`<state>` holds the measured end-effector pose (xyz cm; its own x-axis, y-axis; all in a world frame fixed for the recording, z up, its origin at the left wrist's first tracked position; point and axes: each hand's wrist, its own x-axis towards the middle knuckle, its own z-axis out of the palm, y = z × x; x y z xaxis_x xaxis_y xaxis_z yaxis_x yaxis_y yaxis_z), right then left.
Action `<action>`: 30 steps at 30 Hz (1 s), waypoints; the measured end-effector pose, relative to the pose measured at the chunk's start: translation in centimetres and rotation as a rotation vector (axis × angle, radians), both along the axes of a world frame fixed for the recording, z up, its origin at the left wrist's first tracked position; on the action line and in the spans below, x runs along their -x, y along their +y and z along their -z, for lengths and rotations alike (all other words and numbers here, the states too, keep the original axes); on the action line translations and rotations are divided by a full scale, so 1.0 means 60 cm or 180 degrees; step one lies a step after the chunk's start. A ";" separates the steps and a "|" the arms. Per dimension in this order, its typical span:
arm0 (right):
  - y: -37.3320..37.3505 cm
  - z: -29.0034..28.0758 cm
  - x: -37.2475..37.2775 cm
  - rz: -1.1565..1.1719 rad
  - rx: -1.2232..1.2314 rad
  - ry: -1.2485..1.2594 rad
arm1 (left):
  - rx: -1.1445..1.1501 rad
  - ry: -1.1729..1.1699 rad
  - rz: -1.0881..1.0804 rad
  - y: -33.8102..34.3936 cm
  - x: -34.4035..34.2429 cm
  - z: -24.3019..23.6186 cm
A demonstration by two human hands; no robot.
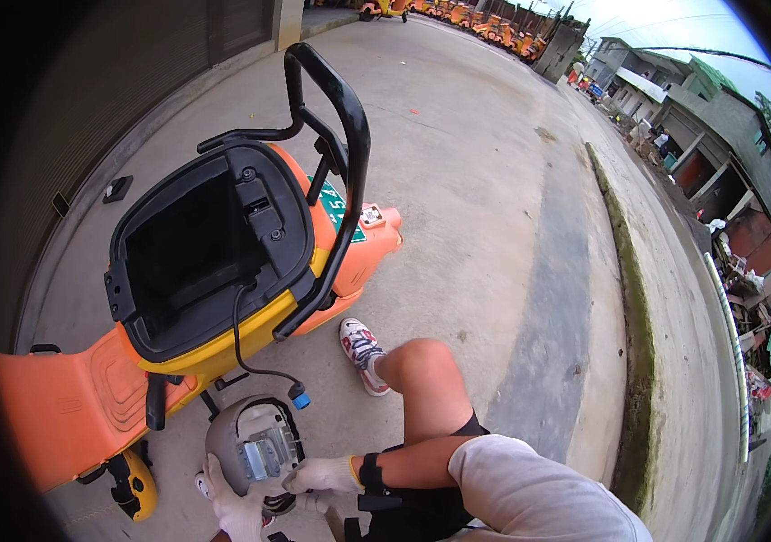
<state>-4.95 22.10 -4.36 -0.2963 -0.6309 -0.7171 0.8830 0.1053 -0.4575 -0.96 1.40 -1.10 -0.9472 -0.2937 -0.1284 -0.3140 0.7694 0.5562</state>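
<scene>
— Where is the thing in hand?
— Lower left of centre: a rounded grey shell with a dark rim (254, 437), a silvery metal bracket (264, 457) in its middle.
— And the hands?
— Both wear white knit gloves and are slightly apart. The left hand (236, 508) lies against the shell's lower left edge, fingers extended. The right hand (324, 475) is at its lower right edge, fingers curled; I can't tell whether either is clamped on anything.
— Any containers?
— One, left of centre: a deep black plastic compartment (284, 244) in an orange-and-yellow scooter (97, 384). It's open, but too dark inside to make out its floor.
— Does anything come out of it?
— A black cable (236, 325) runs over its lower rim, ending in a blue round connector (301, 399) just above the shell.
— Farther out?
— Pale concrete paving (476, 181), with orange scooters (494, 27) lined up along the top.
</scene>
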 end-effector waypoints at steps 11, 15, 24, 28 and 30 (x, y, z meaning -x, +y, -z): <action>-0.006 -0.028 -0.012 -0.1011 -0.0718 0.0650 | -0.0242 -0.0275 0.0048 0.002 0.011 -0.043; -0.016 -0.012 -0.021 -0.1335 -0.1098 0.1537 | 0.0001 -0.0003 0.0326 -0.008 -0.004 -0.029; -0.038 -0.007 -0.033 -0.1153 -0.1105 0.2350 | -0.0214 -0.0368 0.0220 -0.020 -0.021 -0.040; -0.052 -0.034 -0.024 -0.1268 -0.1266 0.2020 | -0.0178 -0.0335 0.0205 -0.012 -0.018 -0.045; -0.059 -0.024 -0.035 -0.1128 -0.1162 0.2154 | -0.0090 -0.0114 0.0279 -0.009 -0.018 -0.043</action>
<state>-2.86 18.54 -2.94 -0.5634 -0.5307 -0.6332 0.3180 0.5681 -0.7591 0.15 0.89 1.47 -0.9638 -0.2057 -0.1696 -0.2662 0.7790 0.5677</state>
